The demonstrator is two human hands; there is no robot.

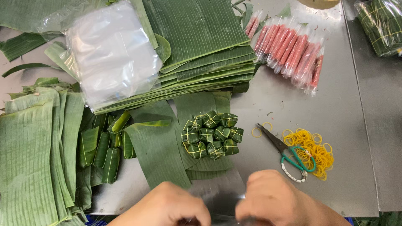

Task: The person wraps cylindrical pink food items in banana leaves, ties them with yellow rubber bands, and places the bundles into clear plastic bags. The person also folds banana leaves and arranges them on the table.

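Note:
My left hand [171, 207] and my right hand [270, 201] are at the bottom edge, both pinching a clear plastic bag [220, 194] that lies between them on the metal table [335, 125]. Just beyond the bag sits a cluster of several small leaf-wrapped parcels [212, 134] tied with yellow bands, resting on banana leaf strips [159, 146]. The fingertips are cut off by the frame's bottom edge.
Scissors [289, 152] lie on a pile of yellow rubber bands [312, 146] at right. Red sausages in clear wrappers [289, 50] are at the back. A stack of plastic bags [111, 52] rests on stacked banana leaves [201, 46]. More leaves [29, 155] and rolled leaf pieces [102, 150] lie at left.

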